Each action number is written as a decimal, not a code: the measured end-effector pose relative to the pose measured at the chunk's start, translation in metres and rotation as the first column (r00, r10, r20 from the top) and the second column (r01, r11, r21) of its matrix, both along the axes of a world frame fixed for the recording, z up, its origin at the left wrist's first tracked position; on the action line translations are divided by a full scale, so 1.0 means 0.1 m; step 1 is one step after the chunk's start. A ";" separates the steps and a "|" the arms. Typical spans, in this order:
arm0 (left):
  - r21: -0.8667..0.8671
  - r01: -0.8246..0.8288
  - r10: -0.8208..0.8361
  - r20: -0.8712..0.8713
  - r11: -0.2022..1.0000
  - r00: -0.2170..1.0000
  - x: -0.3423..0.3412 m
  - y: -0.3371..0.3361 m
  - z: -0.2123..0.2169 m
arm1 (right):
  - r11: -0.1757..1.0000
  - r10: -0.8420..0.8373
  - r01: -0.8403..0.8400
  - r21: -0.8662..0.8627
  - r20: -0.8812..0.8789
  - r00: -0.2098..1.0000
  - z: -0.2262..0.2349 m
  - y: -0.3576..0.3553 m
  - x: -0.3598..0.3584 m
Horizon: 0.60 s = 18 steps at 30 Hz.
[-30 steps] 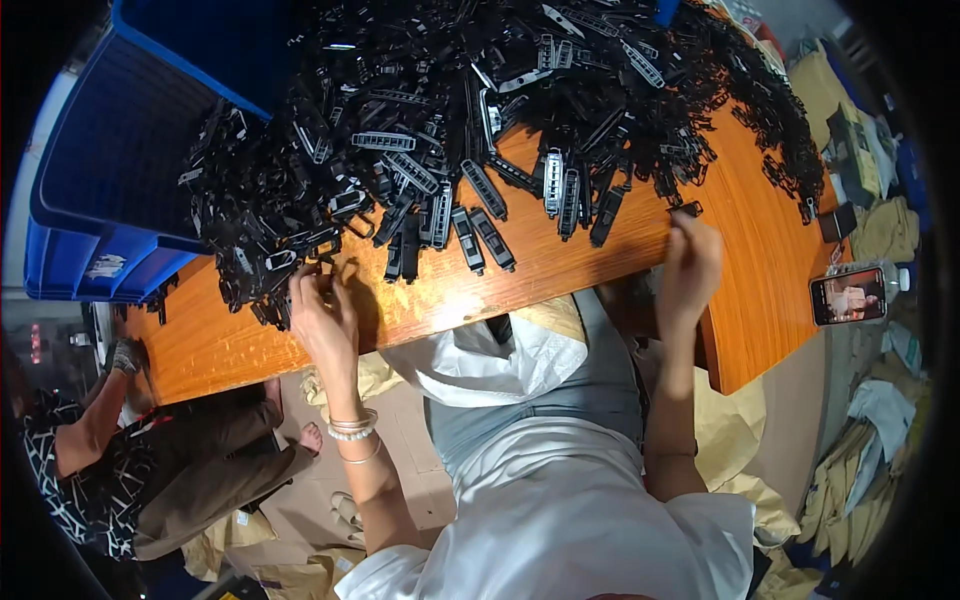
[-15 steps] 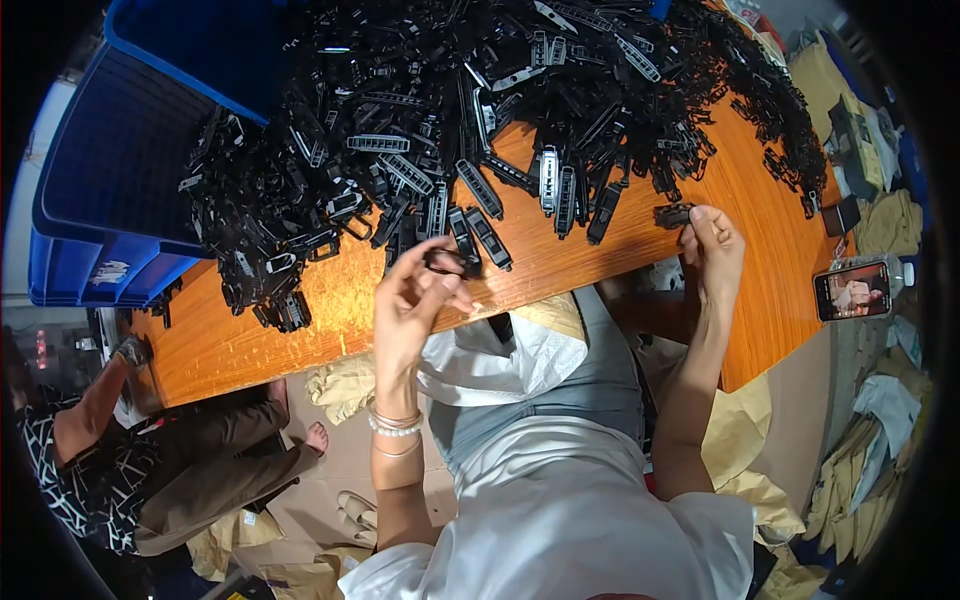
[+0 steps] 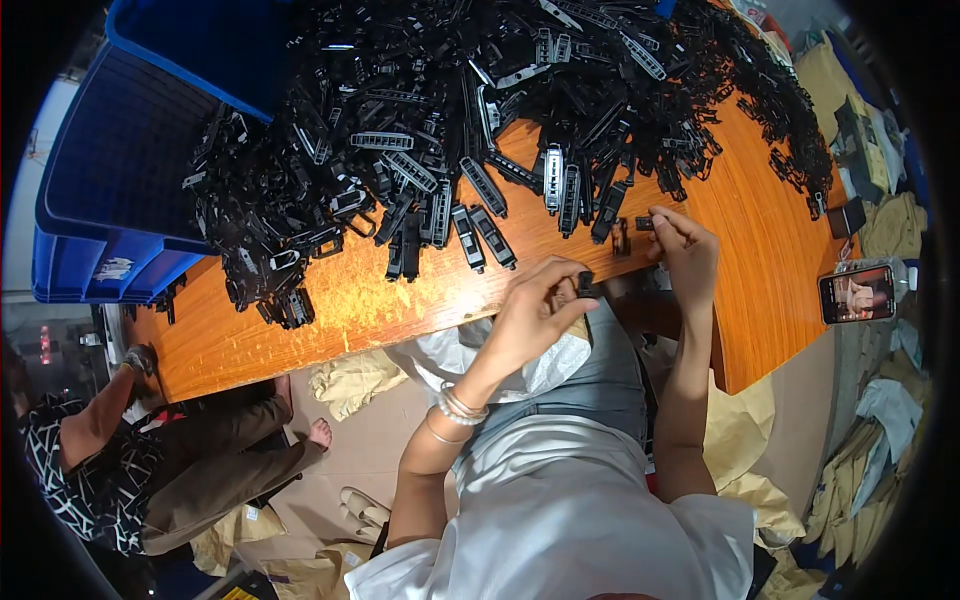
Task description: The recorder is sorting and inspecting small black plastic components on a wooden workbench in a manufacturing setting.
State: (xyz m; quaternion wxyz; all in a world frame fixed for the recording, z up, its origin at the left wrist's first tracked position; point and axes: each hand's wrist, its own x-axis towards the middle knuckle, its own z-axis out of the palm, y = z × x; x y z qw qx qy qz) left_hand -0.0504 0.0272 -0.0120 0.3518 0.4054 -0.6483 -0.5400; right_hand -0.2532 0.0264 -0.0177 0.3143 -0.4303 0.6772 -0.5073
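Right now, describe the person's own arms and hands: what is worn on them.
Both forearms are bare, with no gloves on the left hand or the right hand. The left wrist carries a beaded bracelet and a thin bangle. A white short-sleeved shirt covers the shoulders. No rings can be made out.

An orange wooden counter (image 3: 760,300) fills the middle. Stacked blue plastic crates (image 3: 110,200) stand at its left end. Tan cloth bundles (image 3: 350,380) lie on the pale floor (image 3: 370,450) beneath.
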 end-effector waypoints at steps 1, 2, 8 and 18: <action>-0.012 0.022 -0.022 0.011 1.000 1.000 -0.05 0.01 -0.02 | 1.000 0.001 -0.001 0.001 0.001 1.000 -0.01 0.01 0.01; 0.104 0.041 -0.037 -0.039 0.994 0.999 -0.10 0.01 -0.05 | 0.999 -0.039 0.039 -0.008 0.006 0.999 0.01 0.00 0.05; 0.172 0.026 -0.017 -0.054 0.985 0.998 -0.23 -0.01 -0.04 | 0.972 -0.132 0.123 -0.202 -0.030 0.991 -0.05 0.06 0.11; 0.288 0.132 0.025 -0.484 0.949 0.875 -0.07 0.01 0.08 | 0.819 0.385 -0.437 -0.372 -0.210 0.899 0.21 0.32 0.37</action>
